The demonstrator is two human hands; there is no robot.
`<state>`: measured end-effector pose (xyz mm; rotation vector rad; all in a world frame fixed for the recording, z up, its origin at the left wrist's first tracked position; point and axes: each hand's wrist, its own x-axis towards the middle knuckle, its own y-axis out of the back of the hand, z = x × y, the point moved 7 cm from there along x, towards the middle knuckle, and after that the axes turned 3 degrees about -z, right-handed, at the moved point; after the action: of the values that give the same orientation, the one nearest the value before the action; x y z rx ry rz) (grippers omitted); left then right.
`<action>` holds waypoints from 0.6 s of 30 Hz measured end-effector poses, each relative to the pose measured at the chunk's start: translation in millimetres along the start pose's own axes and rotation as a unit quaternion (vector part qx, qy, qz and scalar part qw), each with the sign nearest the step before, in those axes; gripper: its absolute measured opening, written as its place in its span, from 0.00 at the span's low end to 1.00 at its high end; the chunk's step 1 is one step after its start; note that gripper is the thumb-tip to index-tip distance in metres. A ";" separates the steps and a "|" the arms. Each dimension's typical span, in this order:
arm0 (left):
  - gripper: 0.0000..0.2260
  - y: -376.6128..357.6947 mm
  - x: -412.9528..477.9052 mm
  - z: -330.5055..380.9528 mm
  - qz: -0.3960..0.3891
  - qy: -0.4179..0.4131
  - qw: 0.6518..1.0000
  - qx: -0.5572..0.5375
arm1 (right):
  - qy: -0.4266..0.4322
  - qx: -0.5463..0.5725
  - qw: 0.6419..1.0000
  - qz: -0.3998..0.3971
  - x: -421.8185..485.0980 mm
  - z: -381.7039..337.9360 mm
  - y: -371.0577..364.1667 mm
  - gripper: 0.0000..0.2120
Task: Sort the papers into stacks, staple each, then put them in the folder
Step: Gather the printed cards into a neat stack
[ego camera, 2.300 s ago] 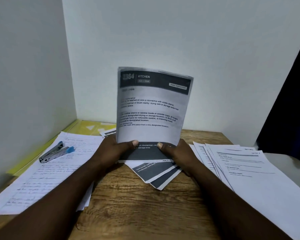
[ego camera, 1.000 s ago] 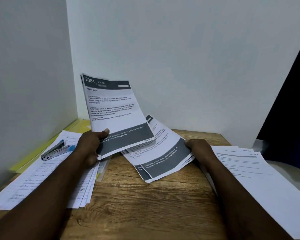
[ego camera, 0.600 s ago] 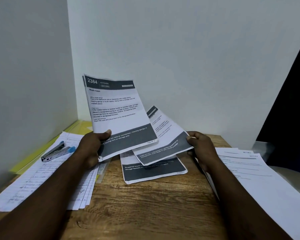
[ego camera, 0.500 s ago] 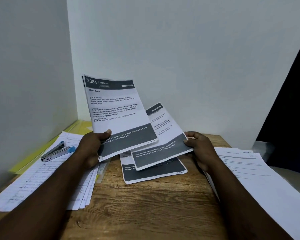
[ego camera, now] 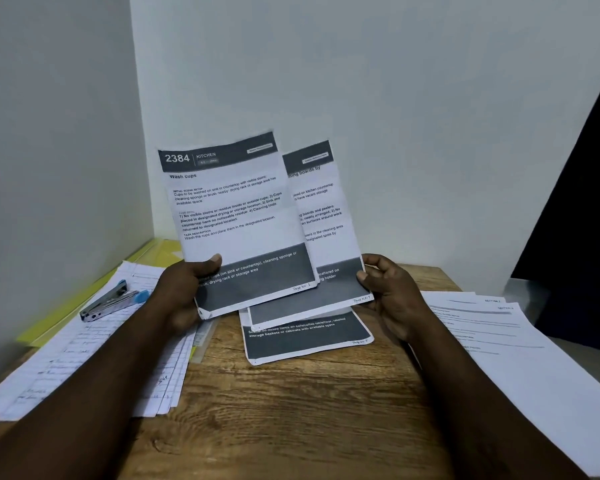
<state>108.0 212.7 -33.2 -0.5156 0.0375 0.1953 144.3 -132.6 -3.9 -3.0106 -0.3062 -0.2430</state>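
Note:
My left hand [ego camera: 182,292] grips the lower left corner of a printed page headed "2384 Kitchen, Wash cups" [ego camera: 232,220], held upright above the table. My right hand [ego camera: 392,292] pinches the lower right corner of a second dark-banded page [ego camera: 326,244], raised just behind and right of the first. A third page of the same kind [ego camera: 309,337] lies flat on the wooden table [ego camera: 291,410] beneath them. A stapler with blue ends [ego camera: 113,301] rests on handwritten sheets [ego camera: 94,351] at the left. The yellow folder [ego camera: 84,306] lies along the left wall, partly under those sheets.
A fanned stack of white printed sheets [ego camera: 506,351] covers the table's right side and overhangs its edge. White walls meet in a corner behind the table. A dark curtain or panel [ego camera: 582,237] stands at the far right.
My right hand lifted one dark-banded page off the table pile and swung it upright behind the page in my left hand. One page stayed flat on the table.

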 end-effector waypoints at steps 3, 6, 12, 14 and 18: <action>0.15 -3.3 -1.7 0.4 -0.009 -0.004 1.000 -0.007 | 0.000 0.004 1.000 -0.003 -0.3 -0.3 -2.2 0.12; 0.15 -2.3 -1.4 0.7 -0.006 -0.008 1.000 -0.007 | -0.001 0.002 1.000 0.004 -0.1 0.1 -1.2 0.11; 0.15 -1.3 -0.8 2.2 0.001 -0.016 1.000 0.000 | 0.003 -0.003 1.000 0.020 0.4 -0.8 2.0 0.11; 0.15 -1.3 -0.4 2.4 0.005 -0.019 1.000 0.002 | 0.005 -0.005 1.000 0.024 -0.1 -1.3 2.7 0.11; 0.17 0.3 1.0 1.4 0.005 -0.014 1.000 0.001 | 0.014 -0.011 0.998 0.059 -1.9 -4.4 7.4 0.11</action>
<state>108.9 213.8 -32.2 -0.5113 0.0123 0.2121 143.4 -140.7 -0.6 -3.0301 -0.1233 -0.2794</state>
